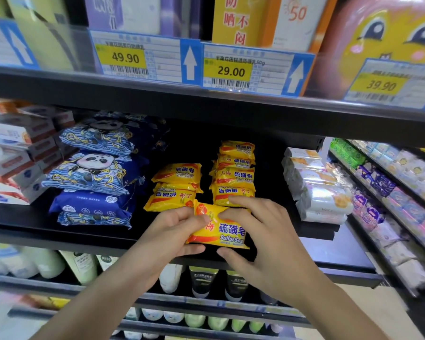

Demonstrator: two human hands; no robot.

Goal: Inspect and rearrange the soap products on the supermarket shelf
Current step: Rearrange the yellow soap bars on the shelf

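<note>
A yellow sulfur soap packet (225,231) is held in front of the black middle shelf (35,217), near its front edge. My left hand (172,236) grips its left end, fingers on top and thumb beneath. My right hand (263,239) grips its right side, fingers over the top and thumb under the lower edge. Behind it lie two stacks of the same yellow soap: a low left stack (176,187) and a taller right stack (234,171).
Blue panda-print packs (93,173) are piled to the left, white boxes (17,153) beyond them. White wrapped soaps (317,190) stack at the right. Price tags (227,69) line the shelf above. Bottles and tubes (201,280) stand on the shelf below.
</note>
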